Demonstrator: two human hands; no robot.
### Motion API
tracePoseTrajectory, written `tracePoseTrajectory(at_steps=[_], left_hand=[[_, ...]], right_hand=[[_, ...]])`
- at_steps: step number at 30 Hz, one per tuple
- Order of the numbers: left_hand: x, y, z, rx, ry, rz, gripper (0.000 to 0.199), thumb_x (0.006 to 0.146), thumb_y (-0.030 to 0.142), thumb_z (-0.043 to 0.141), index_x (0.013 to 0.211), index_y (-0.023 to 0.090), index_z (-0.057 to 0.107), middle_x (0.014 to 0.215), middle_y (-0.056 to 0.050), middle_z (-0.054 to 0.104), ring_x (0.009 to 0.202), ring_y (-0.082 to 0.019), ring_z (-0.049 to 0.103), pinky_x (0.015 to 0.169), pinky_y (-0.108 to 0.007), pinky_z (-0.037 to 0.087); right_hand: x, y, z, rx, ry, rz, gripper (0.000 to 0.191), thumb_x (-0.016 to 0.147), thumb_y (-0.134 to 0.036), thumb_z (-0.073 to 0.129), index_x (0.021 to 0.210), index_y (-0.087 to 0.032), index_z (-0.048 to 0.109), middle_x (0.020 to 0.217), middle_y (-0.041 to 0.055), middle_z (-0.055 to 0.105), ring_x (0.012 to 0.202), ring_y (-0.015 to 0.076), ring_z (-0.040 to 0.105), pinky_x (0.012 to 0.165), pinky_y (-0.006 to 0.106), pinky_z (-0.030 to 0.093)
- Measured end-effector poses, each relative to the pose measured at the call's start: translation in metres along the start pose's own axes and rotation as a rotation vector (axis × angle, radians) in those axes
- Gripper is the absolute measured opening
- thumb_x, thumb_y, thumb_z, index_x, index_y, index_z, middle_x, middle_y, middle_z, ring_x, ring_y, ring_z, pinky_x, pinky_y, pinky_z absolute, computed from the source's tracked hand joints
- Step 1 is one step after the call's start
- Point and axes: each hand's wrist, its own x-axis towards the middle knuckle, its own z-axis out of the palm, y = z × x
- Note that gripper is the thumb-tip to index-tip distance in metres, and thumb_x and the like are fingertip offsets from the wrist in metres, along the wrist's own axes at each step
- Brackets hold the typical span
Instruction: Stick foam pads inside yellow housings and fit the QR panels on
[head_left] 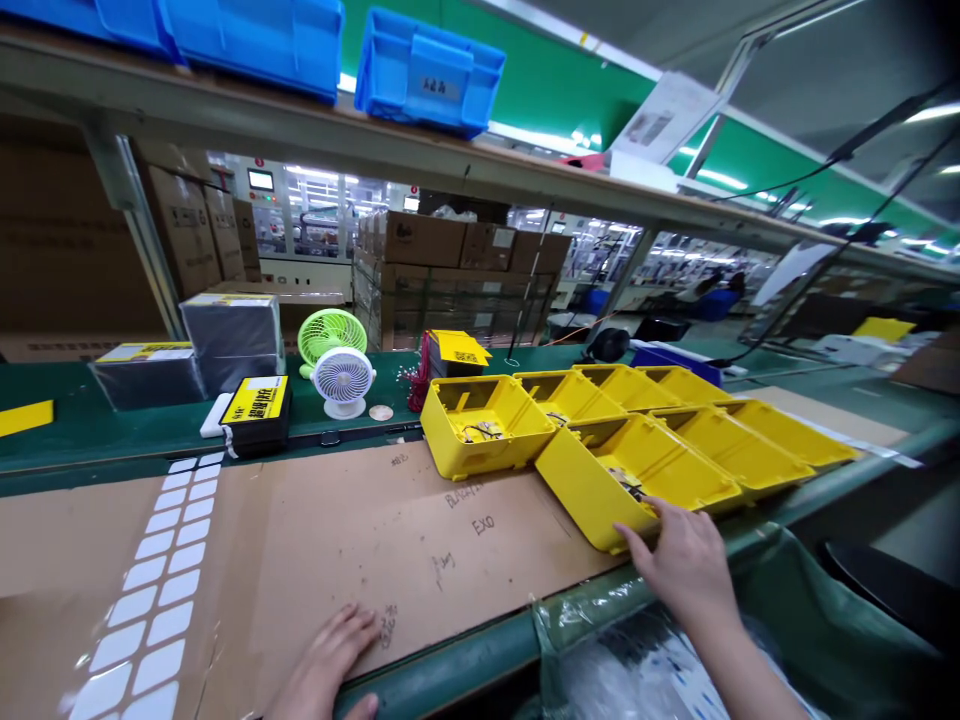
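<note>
My right hand [679, 560] is at the front corner of the nearest open yellow plastic case [637, 470], with its fingers against the case's edge. Whether it grips the case I cannot tell. Several more yellow cases [480, 425] stand in a group along the bench, with wires and small parts lying inside some of them. My left hand [326, 660] lies flat and holds nothing, at the near edge of a brown cardboard sheet [397, 560] marked with pen writing. A strip of white labels [161, 590] lies on the sheet to the left.
A green fan [332, 336], a white fan [343, 378] and black boxes with yellow labels [255, 413] stand on the green bench behind. Blue bins [429, 72] sit on a shelf overhead. A plastic-lined bin [645, 665] lies below the near bench edge.
</note>
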Motion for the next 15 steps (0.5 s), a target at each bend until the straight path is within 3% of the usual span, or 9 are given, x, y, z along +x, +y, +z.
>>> tracePoseTrajectory(at_steps=[8,12,15], left_hand=[[-0.006,-0.006,0.006,0.338,0.088,0.153,0.048,0.084,0.038,0.050,0.131,0.035,0.043,0.134,0.000,0.047,0.125,-0.025,0.042,0.098,-0.045,0.042],[-0.010,-0.004,0.009,0.436,0.121,0.178,0.048,0.084,0.038,0.049,0.132,0.033,0.041,0.135,0.001,0.046,0.124,-0.023,0.043,0.097,-0.043,0.044],[-0.009,-0.002,0.010,0.489,0.151,0.180,0.045,0.086,0.040,0.045,0.130,0.032,0.044,0.134,0.001,0.047,0.124,-0.023,0.043,0.096,-0.043,0.045]], right_hand=[[0.002,0.028,0.010,-0.111,-0.072,0.010,0.053,0.083,-0.049,0.047,0.116,-0.009,0.045,0.096,0.0149,0.058,0.097,0.0275,0.053,0.097,0.042,0.028],[0.012,0.044,0.017,-0.162,-0.087,0.116,0.054,0.080,-0.048,0.044,0.115,-0.006,0.046,0.096,0.0185,0.058,0.095,0.0318,0.052,0.090,0.046,0.032],[0.022,0.032,0.013,-0.200,-0.002,0.238,0.057,0.079,-0.040,0.047,0.121,-0.001,0.043,0.106,0.0246,0.053,0.104,0.0367,0.046,0.087,0.048,0.033]])
